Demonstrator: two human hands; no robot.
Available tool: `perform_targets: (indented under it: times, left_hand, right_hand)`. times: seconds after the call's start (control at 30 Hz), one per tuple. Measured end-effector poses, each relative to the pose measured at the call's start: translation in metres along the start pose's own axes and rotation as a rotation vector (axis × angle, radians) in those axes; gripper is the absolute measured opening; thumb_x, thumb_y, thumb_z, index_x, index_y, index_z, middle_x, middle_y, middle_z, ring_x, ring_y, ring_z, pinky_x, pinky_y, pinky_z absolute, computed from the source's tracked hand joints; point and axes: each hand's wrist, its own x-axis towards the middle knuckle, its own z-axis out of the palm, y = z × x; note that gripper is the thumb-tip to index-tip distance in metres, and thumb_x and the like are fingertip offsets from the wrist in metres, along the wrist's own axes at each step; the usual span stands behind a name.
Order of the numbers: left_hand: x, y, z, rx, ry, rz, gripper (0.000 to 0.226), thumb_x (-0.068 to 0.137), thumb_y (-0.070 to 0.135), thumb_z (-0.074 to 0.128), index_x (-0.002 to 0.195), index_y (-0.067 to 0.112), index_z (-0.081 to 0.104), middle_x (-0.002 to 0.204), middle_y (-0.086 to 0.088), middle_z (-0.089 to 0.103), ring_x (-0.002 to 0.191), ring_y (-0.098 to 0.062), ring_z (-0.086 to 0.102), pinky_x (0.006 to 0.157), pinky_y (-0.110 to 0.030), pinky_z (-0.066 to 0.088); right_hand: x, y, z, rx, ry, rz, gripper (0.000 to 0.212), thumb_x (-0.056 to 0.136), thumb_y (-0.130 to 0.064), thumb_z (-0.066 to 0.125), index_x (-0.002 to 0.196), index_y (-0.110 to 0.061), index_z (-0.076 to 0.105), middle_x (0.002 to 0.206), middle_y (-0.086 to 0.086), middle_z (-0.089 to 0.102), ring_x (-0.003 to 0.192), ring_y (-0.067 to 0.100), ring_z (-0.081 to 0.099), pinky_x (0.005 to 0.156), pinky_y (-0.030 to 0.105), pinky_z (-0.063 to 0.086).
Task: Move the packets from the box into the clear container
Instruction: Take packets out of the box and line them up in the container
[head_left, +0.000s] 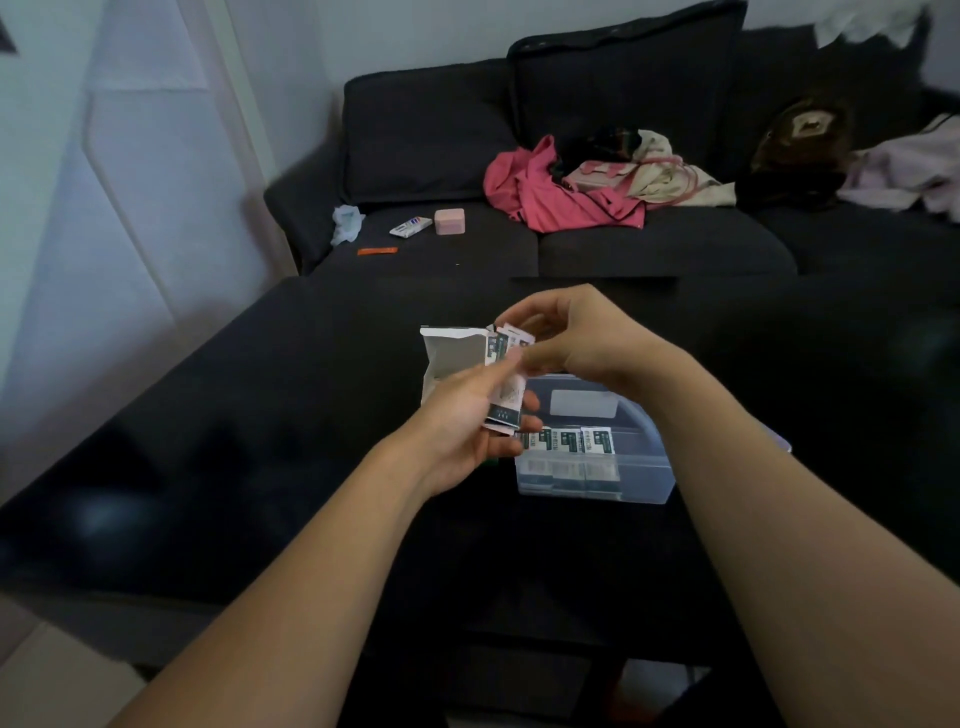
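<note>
Head view: the left hand (457, 415) has its grip wrapped round the opened white box (449, 356), held up off the dark surface (260, 415), while the right hand (576, 338) pinches the tops of the packets (506, 340) poking out of the box mouth. This looks like the pull-out step, with a row of packets already standing in the clear container (597, 467) just below and right of the hands. Next, I'd judge, the pinched packets must slide free, swing down and slot upright beside that row.
</note>
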Motion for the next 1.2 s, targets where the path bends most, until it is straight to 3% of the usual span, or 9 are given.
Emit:
perform_targets:
  times: [0.13, 0.27, 0.4, 0.5, 0.67, 0.77, 0.9, 1.07, 1.2]
  left_hand:
    - [0.000, -0.001, 0.002, 0.015, 0.017, 0.033, 0.021, 0.103, 0.019, 0.056, 0.121, 0.011, 0.063, 0.083, -0.004, 0.067, 0.069, -0.012, 0.068, 0.046, -0.020, 0.050]
    - [0.002, -0.002, 0.005, 0.196, 0.078, 0.171, 0.019, 0.099, 0.013, 0.061, 0.117, 0.009, 0.064, 0.105, -0.009, 0.069, 0.080, -0.012, 0.069, 0.055, -0.021, 0.052]
    - [0.004, 0.001, 0.012, 0.336, 0.252, 0.293, 0.017, 0.100, 0.008, 0.055, 0.114, 0.012, 0.064, 0.093, -0.011, 0.070, 0.064, -0.011, 0.066, 0.046, -0.021, 0.049]
    - [0.005, -0.003, 0.020, 0.445, 0.332, 0.378, 0.014, 0.098, 0.004, 0.052, 0.094, 0.014, 0.062, 0.080, -0.011, 0.067, 0.058, -0.016, 0.063, 0.039, -0.020, 0.043]
    - [0.012, -0.005, 0.030, 0.465, 0.318, 0.314, 0.017, 0.096, 0.004, 0.050, 0.086, 0.012, 0.061, 0.071, -0.012, 0.064, 0.052, -0.019, 0.057, 0.040, -0.026, 0.042]
    - [0.016, -0.003, 0.033, 0.375, 0.305, 0.300, 0.018, 0.101, 0.012, 0.050, 0.088, 0.011, 0.063, 0.071, -0.011, 0.064, 0.051, -0.017, 0.058, 0.042, -0.024, 0.044]
    - [0.023, -0.006, 0.035, 0.353, 0.299, 0.331, 0.007, 0.096, 0.007, 0.058, 0.098, 0.010, 0.063, 0.074, -0.010, 0.065, 0.054, -0.014, 0.060, 0.041, -0.022, 0.044]
    - [0.025, -0.013, 0.038, 0.329, 0.246, 0.306, 0.025, 0.094, 0.016, 0.066, 0.115, 0.013, 0.052, 0.082, -0.006, 0.066, 0.044, -0.004, 0.058, 0.039, -0.020, 0.042]
    - [0.028, -0.014, 0.038, 0.377, 0.249, 0.378, 0.032, 0.090, 0.013, 0.072, 0.114, 0.015, 0.051, 0.085, -0.006, 0.066, 0.047, -0.005, 0.058, 0.039, -0.017, 0.041]
  right_hand:
    - [0.003, -0.002, 0.009, 0.000, -0.004, -0.009, 0.038, 0.099, -0.020, 0.062, 0.137, -0.018, 0.059, 0.124, 0.005, 0.062, 0.104, 0.015, 0.066, 0.076, 0.023, 0.057]
    - [0.002, -0.015, 0.021, -0.114, -0.061, -0.055, 0.041, 0.101, -0.039, 0.056, 0.136, -0.020, 0.059, 0.127, -0.003, 0.062, 0.113, 0.008, 0.058, 0.088, 0.025, 0.049]
    - [0.004, -0.016, 0.034, -0.353, 0.155, -0.195, 0.019, 0.096, -0.033, 0.063, 0.105, -0.018, 0.071, 0.094, -0.002, 0.070, 0.088, 0.011, 0.067, 0.077, 0.030, 0.055]
    - [0.005, -0.008, 0.038, -0.418, 0.241, -0.207, 0.012, 0.093, -0.025, 0.060, 0.090, -0.017, 0.069, 0.079, 0.001, 0.070, 0.076, 0.016, 0.068, 0.073, 0.040, 0.058]
    - [-0.004, -0.006, 0.031, -0.369, 0.321, -0.244, 0.014, 0.095, -0.026, 0.060, 0.087, -0.016, 0.065, 0.079, 0.000, 0.069, 0.076, 0.015, 0.065, 0.074, 0.043, 0.056]
    - [-0.009, -0.006, 0.019, -0.360, 0.253, -0.252, 0.030, 0.100, -0.036, 0.056, 0.086, -0.011, 0.063, 0.080, 0.005, 0.070, 0.079, 0.020, 0.065, 0.077, 0.047, 0.054]
    - [-0.014, 0.002, 0.007, -0.266, 0.135, -0.182, 0.032, 0.102, -0.042, 0.051, 0.097, -0.012, 0.062, 0.092, 0.009, 0.071, 0.089, 0.025, 0.067, 0.083, 0.053, 0.055]
    - [-0.020, 0.007, -0.012, -0.271, 0.095, -0.181, 0.021, 0.097, -0.032, 0.064, 0.100, -0.011, 0.067, 0.098, 0.009, 0.068, 0.090, 0.022, 0.067, 0.085, 0.046, 0.058]
    - [-0.028, 0.009, -0.030, -0.239, 0.035, -0.180, 0.008, 0.092, -0.014, 0.072, 0.094, -0.007, 0.074, 0.078, 0.005, 0.071, 0.064, 0.004, 0.063, 0.062, 0.025, 0.054]
